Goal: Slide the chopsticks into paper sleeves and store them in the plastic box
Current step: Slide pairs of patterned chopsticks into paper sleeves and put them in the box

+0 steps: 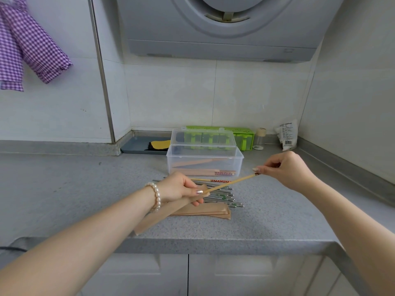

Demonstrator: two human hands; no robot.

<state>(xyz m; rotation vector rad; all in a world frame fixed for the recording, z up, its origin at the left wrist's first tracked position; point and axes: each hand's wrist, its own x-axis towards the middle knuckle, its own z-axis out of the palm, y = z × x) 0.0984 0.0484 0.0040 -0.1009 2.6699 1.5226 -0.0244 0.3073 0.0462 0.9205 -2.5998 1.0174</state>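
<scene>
The left hand [180,190], a pearl bracelet [155,196] on its wrist, gripped the mouth of a brown paper sleeve [164,214], thumb curled on top and fingers beneath; the sleeve slanted back under the forearm toward the counter [74,189] edge. A wooden chopstick [232,182] ran from that thumb up and across to the right hand [284,170], which pinched its red-patterned top end between thumb and curled fingers, held in the air. The chopstick's thin tip sat at the sleeve's mouth, by the left thumb; how far it went in could not be told. Just beyond the left fingertips lay a bundle of metal chopsticks [222,195], and nearer than those, a flat stack of spare sleeves [211,212]. A second wooden chopstick [210,180] lay on the counter under the raised one. Behind both hands, between them, stood the clear box [205,163] with its lid [203,138] tipped up at the back; several sleeved chopsticks lay inside. Past the right hand, against the wall, stood a green rack [243,135], a small jar [260,138] and a white packet [287,134]. Beyond the left hand sat a grey tray [136,146].
</scene>
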